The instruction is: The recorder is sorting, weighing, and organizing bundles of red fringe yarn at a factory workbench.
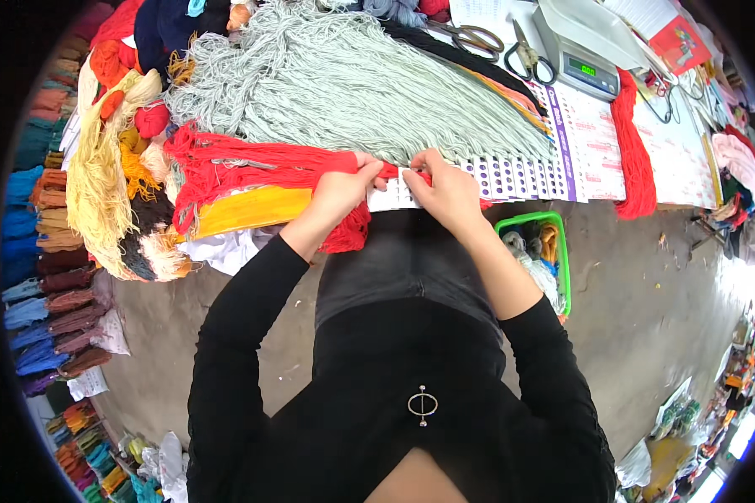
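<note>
At the table's near edge, my left hand (344, 191) is closed round the narrow end of a bundle of red thread (252, 166), whose loose strands spread out to the left. Close beside it, my right hand (446, 191) pinches the same red thread with bent fingers. Beneath the fingertips lies a white card (387, 198) with punched holes; my hands partly cover it. More punched cards (520, 178) continue in a row to the right. Pale grey-green threads (327, 88) fan out behind, their narrow ends reaching these cards. Whether the red thread passes through a hole is hidden.
Scissors (528, 57), a second pair (470, 38) and a digital scale (583, 59) stand at the back right. A red skein (633, 151) hangs over the edge. Coloured yarn (113, 168) heaps up at left. Below the table is a green basket (564, 268).
</note>
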Tool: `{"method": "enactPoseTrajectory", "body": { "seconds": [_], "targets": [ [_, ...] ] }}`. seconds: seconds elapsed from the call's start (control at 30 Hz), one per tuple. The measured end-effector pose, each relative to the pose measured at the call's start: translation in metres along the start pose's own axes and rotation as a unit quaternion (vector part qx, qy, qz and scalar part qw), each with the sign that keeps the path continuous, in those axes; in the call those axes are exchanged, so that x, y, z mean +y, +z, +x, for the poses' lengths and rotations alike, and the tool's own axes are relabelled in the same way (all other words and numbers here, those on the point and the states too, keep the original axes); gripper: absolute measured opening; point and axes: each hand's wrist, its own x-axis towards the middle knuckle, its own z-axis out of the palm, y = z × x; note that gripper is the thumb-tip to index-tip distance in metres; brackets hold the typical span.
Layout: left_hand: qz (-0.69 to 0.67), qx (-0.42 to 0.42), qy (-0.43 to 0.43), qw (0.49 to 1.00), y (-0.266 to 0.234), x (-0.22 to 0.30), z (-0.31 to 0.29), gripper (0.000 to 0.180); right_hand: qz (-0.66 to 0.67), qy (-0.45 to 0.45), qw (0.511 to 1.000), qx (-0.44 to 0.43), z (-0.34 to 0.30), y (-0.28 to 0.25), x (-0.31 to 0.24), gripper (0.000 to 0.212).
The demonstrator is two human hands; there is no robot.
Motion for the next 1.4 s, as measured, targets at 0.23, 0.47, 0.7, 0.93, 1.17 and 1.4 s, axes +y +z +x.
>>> {"method": "enactPoseTrajectory", "body": {
  "seconds": [0.23,0.47,0.7,0.93,1.17,1.4],
  "targets": [
    [-0.411,-0.168,-0.027,0.896,-0.073,0.048,-0.023,0.025,-0.020,-0.010,0.999,0.028,-0.002,0.008,0.006,0.016],
    [-0.017,-0.249,-0.054,0.967,0.010,0.026,-0.002,0.027,0.416,0.015,0.909,0.012,0.002,0.009,0.018,0.011],
    [-0.017,0.067,0.170,0.983,0.005,0.008,-0.023,0.017,-0.032,-0.010,0.999,0.005,-0.004,0.007,-0.016,0.028],
    [-0.403,-0.022,0.086,0.911,-0.085,0.070,-0.082,0.013,-0.024,-0.024,0.999,0.022,-0.002,0.009,-0.013,0.026],
    [0.068,0.468,0.334,0.816,-0.095,0.056,-0.071,0.021,0.014,-0.055,0.992,0.111,-0.004,0.022,0.020,0.014],
    [0.348,0.142,0.408,0.832,-0.001,-0.019,-0.008,0.012,0.152,0.038,0.982,0.108,-0.004,0.029,0.020,0.011]
  ]
}}
